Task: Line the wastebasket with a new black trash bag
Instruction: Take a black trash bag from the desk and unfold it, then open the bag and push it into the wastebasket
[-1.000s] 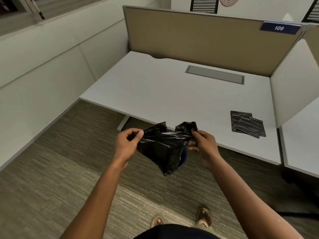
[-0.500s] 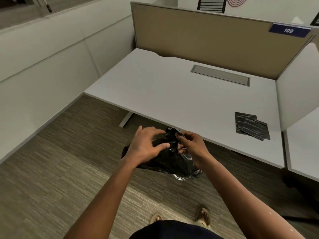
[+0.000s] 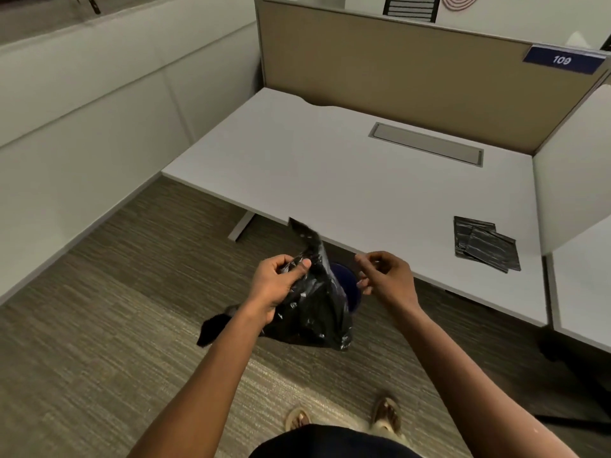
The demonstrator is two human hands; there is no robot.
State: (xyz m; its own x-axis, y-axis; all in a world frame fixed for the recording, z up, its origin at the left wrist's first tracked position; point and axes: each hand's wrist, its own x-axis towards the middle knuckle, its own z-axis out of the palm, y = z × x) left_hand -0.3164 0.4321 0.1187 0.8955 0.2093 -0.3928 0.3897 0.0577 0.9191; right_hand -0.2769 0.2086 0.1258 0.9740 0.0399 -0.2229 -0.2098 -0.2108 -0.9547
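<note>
A crumpled black trash bag (image 3: 314,305) hangs in front of me, gripped near its top by my left hand (image 3: 277,285). One corner of the bag sticks up above the hand, and another part trails down to the left. My right hand (image 3: 385,276) is just right of the bag, fingers curled and pinched together, apart from the plastic. Behind the bag a sliver of a dark blue wastebasket (image 3: 344,279) shows on the floor under the desk edge; most of it is hidden.
A white desk (image 3: 330,166) stands ahead with a tan partition (image 3: 396,77) behind it. Folded black bags (image 3: 484,244) lie on its right front corner. Carpeted floor spreads to the left, and my sandalled feet are below.
Both hands were on the bag before. Now my right hand has let go and drawn to the right, while the left hand holds the bag with a corner flipped upward.
</note>
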